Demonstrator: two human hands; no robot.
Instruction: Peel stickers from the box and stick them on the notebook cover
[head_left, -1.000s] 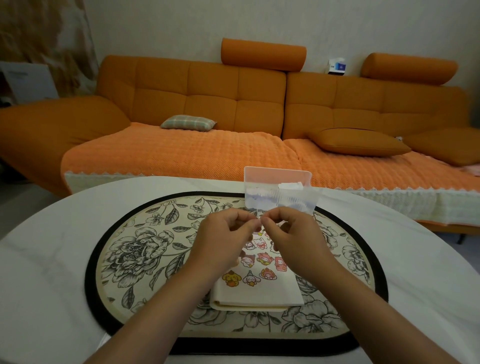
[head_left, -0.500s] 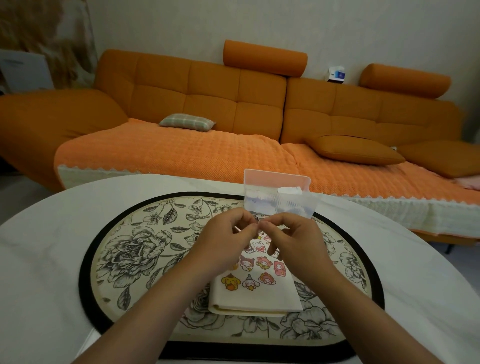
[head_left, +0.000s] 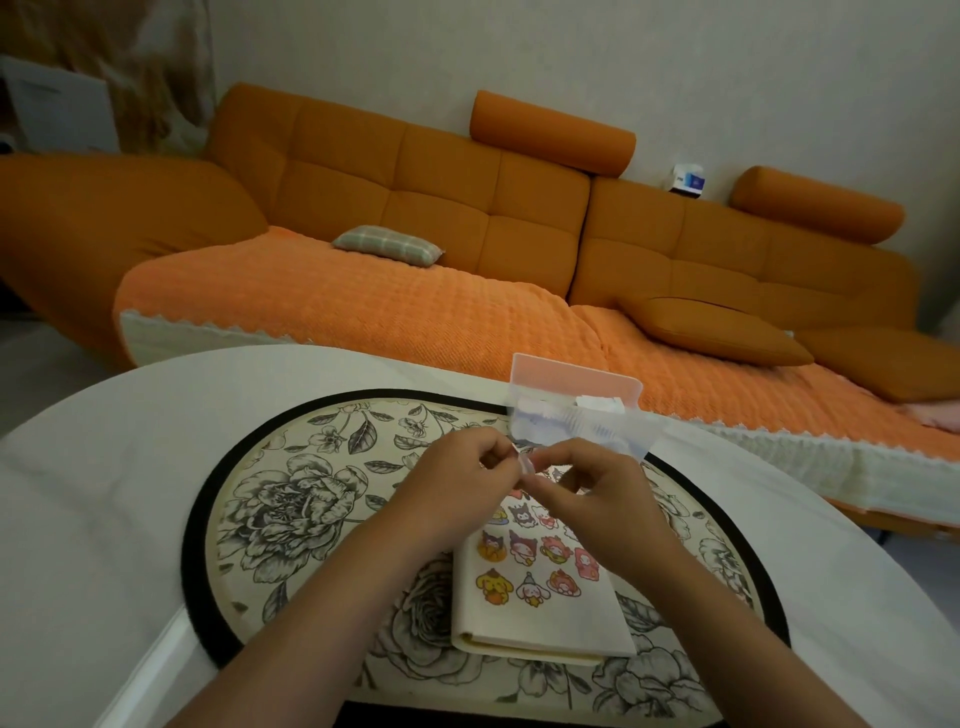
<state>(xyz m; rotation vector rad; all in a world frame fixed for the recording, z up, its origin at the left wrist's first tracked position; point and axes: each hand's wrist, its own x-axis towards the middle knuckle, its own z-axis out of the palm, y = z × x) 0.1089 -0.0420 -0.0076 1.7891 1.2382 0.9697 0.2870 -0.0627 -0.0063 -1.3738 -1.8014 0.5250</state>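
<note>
On a floral mat (head_left: 291, 519), the decorated notebook (head_left: 545, 623) lay just in front of the open box (head_left: 571, 410). Above it, left hand (head_left: 457, 483) and right hand (head_left: 597, 499) pinched one small sticker (head_left: 525, 464) between curled fingertips; peeling slowly would likely keep it flat.

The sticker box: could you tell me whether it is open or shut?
Open: the sticker box has its lid raised at the back, white contents showing.
</note>
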